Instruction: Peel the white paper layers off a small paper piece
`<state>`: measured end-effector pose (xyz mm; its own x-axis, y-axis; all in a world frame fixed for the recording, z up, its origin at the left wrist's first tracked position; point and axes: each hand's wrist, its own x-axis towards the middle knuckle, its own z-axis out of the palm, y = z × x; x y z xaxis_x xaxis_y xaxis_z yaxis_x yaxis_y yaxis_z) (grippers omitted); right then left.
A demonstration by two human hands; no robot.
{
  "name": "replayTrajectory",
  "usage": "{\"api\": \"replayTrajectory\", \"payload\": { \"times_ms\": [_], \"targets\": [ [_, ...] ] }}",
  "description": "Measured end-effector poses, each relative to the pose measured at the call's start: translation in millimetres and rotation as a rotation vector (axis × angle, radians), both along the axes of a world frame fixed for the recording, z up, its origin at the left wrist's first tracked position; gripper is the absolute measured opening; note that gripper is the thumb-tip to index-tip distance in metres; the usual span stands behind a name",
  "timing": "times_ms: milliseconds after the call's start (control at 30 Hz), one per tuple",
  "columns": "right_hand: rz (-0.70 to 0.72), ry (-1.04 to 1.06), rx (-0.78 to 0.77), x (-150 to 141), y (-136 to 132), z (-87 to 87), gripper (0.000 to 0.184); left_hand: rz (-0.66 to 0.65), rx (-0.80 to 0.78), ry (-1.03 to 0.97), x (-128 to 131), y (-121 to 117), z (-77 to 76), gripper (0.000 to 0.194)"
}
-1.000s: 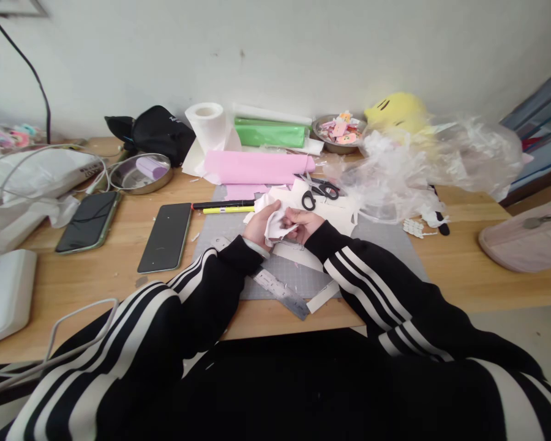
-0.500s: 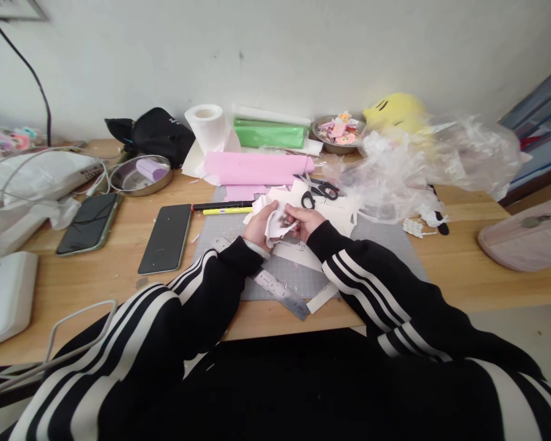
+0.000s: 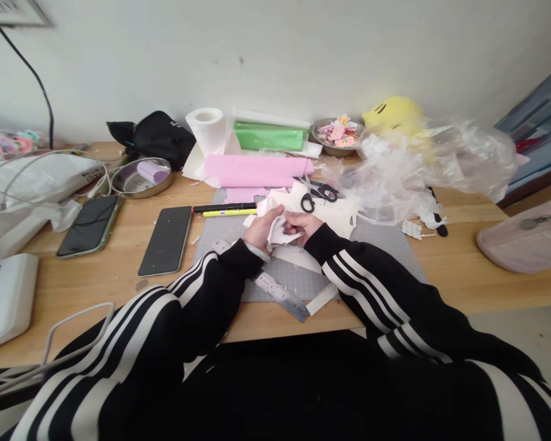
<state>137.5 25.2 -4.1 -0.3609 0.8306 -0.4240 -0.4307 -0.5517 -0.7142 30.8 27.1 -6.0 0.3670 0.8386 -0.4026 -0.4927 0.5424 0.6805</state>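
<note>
The tabletop (image 3: 454,269) and everything on it sit slightly lower in the view than half a second ago, and more of the wall socket (image 3: 21,12) shows at the upper left; the things lie in the same places relative to one another. Both black striped sleeves lead in from the sides and converge over the grey mat (image 3: 386,236), with little change in their angle. Beyond the hands lie the plastic bags (image 3: 390,177) to the right and the pink roll (image 3: 257,170) near the middle. The left hand (image 3: 258,231) is turned inward, thumb along the top and fingers mostly hidden beneath; its grip is closed around the white piece (image 3: 277,233). The right hand (image 3: 307,225) points left, thumb reaching toward the left thumb and fingers curled under; its grip is closed at the piece's right edge, though the exact pinch is partly hidden. The white piece is between the two hands, above the mat; its ragged strip, earlier stretched toward the right fingers, now looks folded in and smoother. The ruler (image 3: 280,294) slants below the left wrist, the scissors (image 3: 319,188) lie just beyond the right hand, and the black pen (image 3: 224,207) and yellow pen (image 3: 227,213) lie beyond the left.
</note>
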Motion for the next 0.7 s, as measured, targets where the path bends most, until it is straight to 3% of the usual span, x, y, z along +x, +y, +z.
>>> {"api": "replayTrajectory", "payload": {
  "times_ms": [333,500,700],
  "targets": [
    [0.023,0.217,-0.081,4.7,-0.6,4.2,0.029,-0.053,-0.021,-0.078,-3.2,2.9,1.4,0.034],
    [-0.050,0.085,-0.071,-0.7,-0.7,2.1,0.023,-0.037,-0.007,-0.063,-2.0,2.1,-0.6,0.033],
    [-0.063,-0.028,0.012,-4.9,-0.1,-2.0,0.033,-0.018,0.012,-0.053,0.9,0.0,0.7,0.028]
  ]
}}
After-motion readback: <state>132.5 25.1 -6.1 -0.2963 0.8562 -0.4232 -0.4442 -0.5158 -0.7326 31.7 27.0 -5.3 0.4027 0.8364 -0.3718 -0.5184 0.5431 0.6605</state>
